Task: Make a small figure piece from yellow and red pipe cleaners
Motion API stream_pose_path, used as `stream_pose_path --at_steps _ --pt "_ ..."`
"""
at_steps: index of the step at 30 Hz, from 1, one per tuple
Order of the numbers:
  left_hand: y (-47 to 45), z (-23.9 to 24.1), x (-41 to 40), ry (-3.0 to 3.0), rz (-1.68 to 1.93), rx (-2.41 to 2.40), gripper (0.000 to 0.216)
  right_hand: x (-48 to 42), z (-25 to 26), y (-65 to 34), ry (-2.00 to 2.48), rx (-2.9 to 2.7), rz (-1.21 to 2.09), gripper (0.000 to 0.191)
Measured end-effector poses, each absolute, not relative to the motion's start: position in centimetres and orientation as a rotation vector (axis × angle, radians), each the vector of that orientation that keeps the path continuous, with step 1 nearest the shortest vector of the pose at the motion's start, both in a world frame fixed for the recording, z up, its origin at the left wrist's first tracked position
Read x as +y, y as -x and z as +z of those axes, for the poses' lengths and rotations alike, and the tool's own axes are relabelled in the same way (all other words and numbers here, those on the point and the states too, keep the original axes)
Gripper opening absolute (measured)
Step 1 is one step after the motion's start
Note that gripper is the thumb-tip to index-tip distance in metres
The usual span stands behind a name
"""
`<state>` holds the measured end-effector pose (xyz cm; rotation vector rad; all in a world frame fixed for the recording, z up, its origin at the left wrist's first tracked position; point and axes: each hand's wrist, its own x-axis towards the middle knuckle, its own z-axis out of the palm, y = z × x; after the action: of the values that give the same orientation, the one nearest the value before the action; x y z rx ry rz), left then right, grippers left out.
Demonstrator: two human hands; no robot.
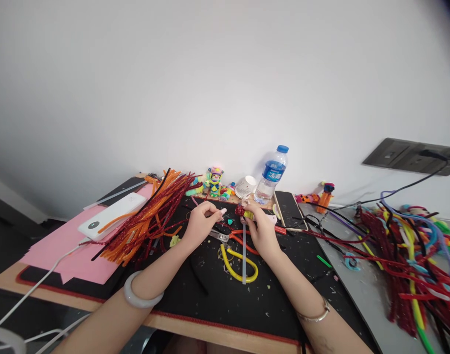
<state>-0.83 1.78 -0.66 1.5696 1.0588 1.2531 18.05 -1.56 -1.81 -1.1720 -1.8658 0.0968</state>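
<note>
My right hand (262, 230) pinches a small figure of red and yellow fuzzy craft wire (240, 211). A thin pale, see-through strip (244, 260) hangs straight down beside its fingers. To the left, my left hand (204, 220) is closed, thumb and forefinger pressed together. Whatever lies between them is hidden or too small to name. Beneath the hands lie scissors with yellow handles (252, 279) and pliers with red-orange handles (243, 241) on the black mat (225, 307). A small teal scrap (230, 221) rests between the hands.
Orange and red pipe cleaners (136, 236) cover a white power bank (110, 216) and pink sheets (73, 246) at left. A water bottle (272, 177), paper cup (246, 187), phone (290, 210) and fuzzy doll (215, 181) stand or lie behind. More pipe cleaners (398, 275) heap at right.
</note>
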Motion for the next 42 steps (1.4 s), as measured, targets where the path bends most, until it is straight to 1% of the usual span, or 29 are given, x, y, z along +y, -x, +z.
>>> stream_pose_path --at_steps 7,14,18,22,26,33,38,42 --pt "0.73 -0.68 1.8 -1.411 1.185 0.999 0.04 -1.58 -1.96 -18.04 1.179 -1.863 0.077 0.029" --pt "0.62 -0.62 1.52 -1.641 1.125 1.019 0.029 -1.67 -1.83 -17.93 1.166 -1.869 0.077 0.028" --pt "0.47 -0.57 1.29 -1.61 1.041 1.0 0.027 -1.64 -1.89 -17.94 1.164 -1.866 0.075 0.029" --pt "0.35 -0.7 1.28 -1.534 1.035 0.95 0.025 -1.61 -1.95 -17.96 1.163 -1.859 0.077 0.028" --pt "0.44 -0.57 1.2 -1.547 1.05 1.001 0.024 -1.62 -1.86 -17.93 1.153 -1.861 0.08 0.027" --pt "0.64 -0.24 1.12 -1.54 1.225 1.131 0.028 -1.63 -1.88 -17.94 1.165 -1.856 0.079 0.026" --pt "0.42 -0.65 1.37 -1.487 1.179 1.073 0.035 -1.62 -1.94 -17.96 1.166 -1.858 0.087 0.027" --pt "0.49 -0.63 1.3 -1.538 1.175 1.032 0.023 -1.65 -1.81 -17.9 1.152 -1.868 0.082 0.026"
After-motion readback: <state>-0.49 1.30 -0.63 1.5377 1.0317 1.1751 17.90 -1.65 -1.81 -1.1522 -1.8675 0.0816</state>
